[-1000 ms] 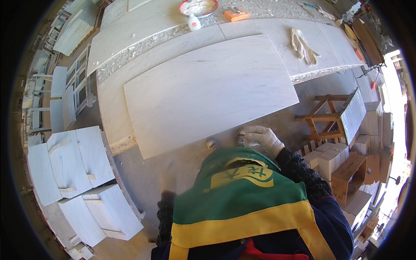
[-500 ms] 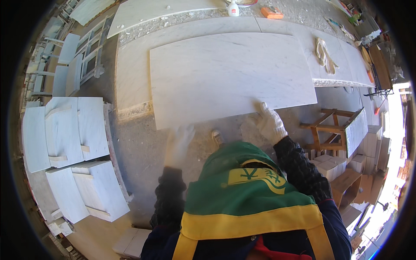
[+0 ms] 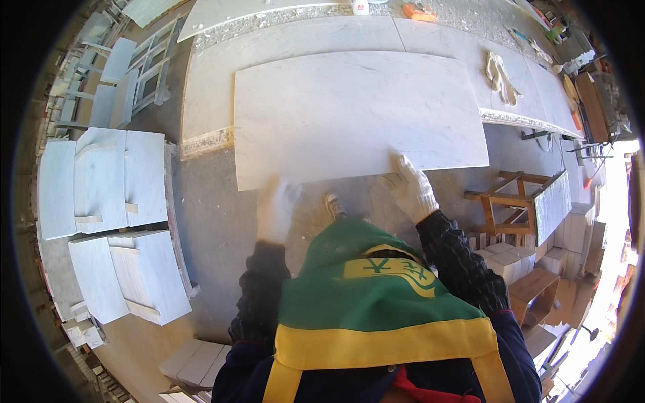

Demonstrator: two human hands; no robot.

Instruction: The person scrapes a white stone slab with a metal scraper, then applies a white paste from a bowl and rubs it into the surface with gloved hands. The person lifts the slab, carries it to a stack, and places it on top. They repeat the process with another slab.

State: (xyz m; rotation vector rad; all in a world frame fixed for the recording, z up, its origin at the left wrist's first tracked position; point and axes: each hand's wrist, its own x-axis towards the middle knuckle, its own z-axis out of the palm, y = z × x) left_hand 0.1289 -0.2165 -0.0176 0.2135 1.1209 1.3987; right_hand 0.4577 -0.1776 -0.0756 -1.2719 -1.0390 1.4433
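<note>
A large pale marble slab with faint grey veins lies over the stone-topped bench, its near edge jutting out past the bench toward me. Both hands wear white knit gloves. My right hand is closed round the near edge, right of the middle, with a digit on top and others below. Close to the slab's near-left corner, my left hand looks hazy and smeared; it seems closed on the edge too, its lower fingers hard to make out.
Loose white gloves lie on the bench at right; an orange block and a white bottle sit beyond. A wooden stool stands at right. Stacked slabs with spacer strips are at left. My shoe shows below.
The slab has come toward me and overhangs the bench more than before, both hands staying at its near edge. The whole view has shifted slightly.
</note>
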